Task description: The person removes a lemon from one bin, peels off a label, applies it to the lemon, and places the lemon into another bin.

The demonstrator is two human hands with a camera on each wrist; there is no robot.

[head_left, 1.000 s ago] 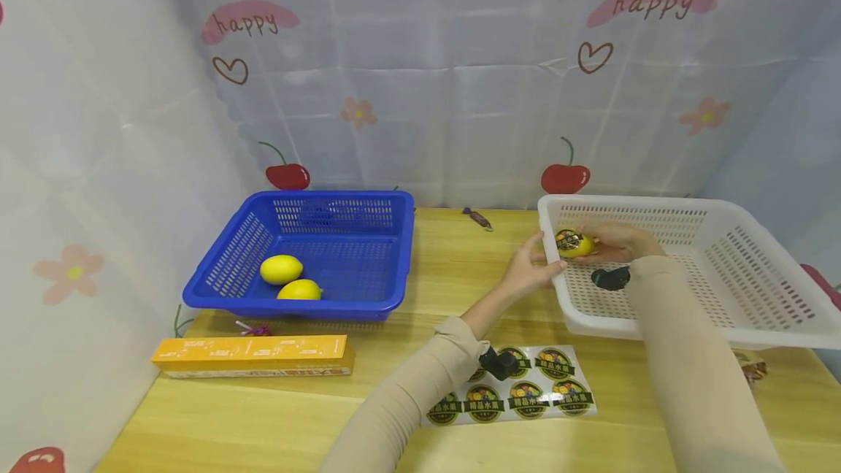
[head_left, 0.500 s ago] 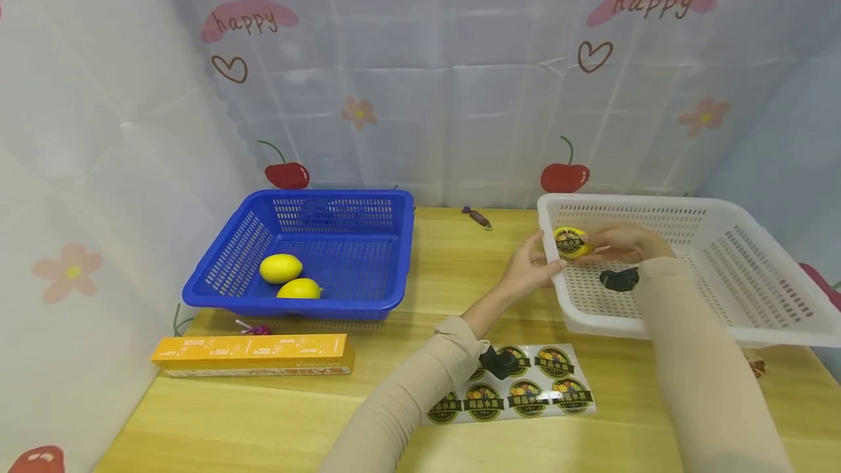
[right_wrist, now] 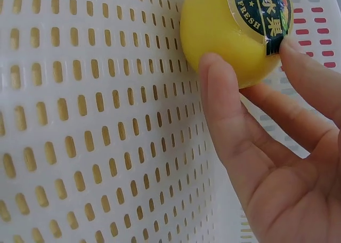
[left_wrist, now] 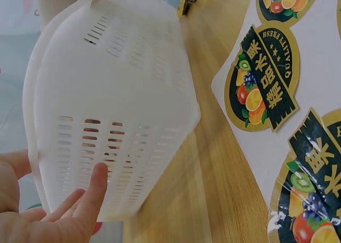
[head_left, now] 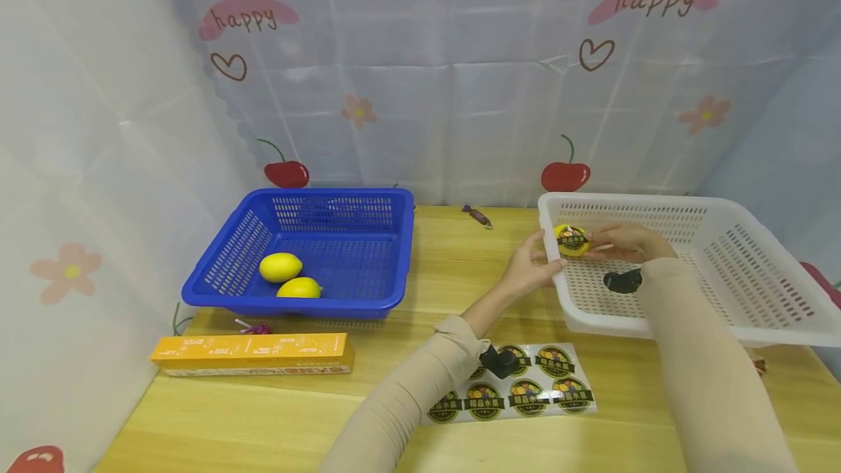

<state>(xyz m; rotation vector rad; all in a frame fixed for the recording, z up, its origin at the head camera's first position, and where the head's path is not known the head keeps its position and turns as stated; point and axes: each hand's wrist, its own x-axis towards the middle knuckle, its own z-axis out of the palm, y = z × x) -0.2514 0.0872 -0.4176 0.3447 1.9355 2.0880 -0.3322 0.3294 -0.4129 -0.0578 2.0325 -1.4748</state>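
Note:
In the head view my right hand [head_left: 620, 241] reaches into the white plastic basket [head_left: 723, 333] at the right. It holds a yellow lemon [right_wrist: 221, 32] against the basket's left end, finger and thumb tips on the skin. A round fruit sticker [right_wrist: 261, 11] with a dark banner is on the lemon and faces up in the head view. My left hand [head_left: 528, 266] grips the basket's left rim, thumb over the edge and fingers along the outer wall, as the left wrist view shows.
A sheet of fruit stickers [head_left: 528, 398] lies before the white basket. At left stands a blue basket [head_left: 394, 268] holding two lemons [head_left: 281, 267], with a long orange box [head_left: 252, 352] in front. Wrapped candies [head_left: 477, 217] lie about the wooden table [head_left: 453, 276].
My right hand has drawn slightly to the right and turned the lemon, so its sticker now faces up more fully. The left hand stays on the basket's rim.

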